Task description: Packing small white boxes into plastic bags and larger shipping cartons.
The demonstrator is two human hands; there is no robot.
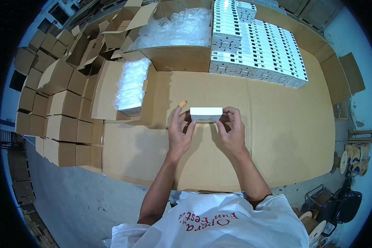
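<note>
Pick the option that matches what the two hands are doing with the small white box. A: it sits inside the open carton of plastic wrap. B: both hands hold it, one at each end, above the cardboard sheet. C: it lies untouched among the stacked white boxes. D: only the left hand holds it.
B: the left hand and right hand each grip one end of the small white box above the cardboard sheet.

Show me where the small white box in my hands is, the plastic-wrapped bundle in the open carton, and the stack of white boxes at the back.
small white box [206, 114], head view, front face.
plastic-wrapped bundle [132, 84], head view, top of wrap.
stack of white boxes [260, 49], head view, top layer.
</note>
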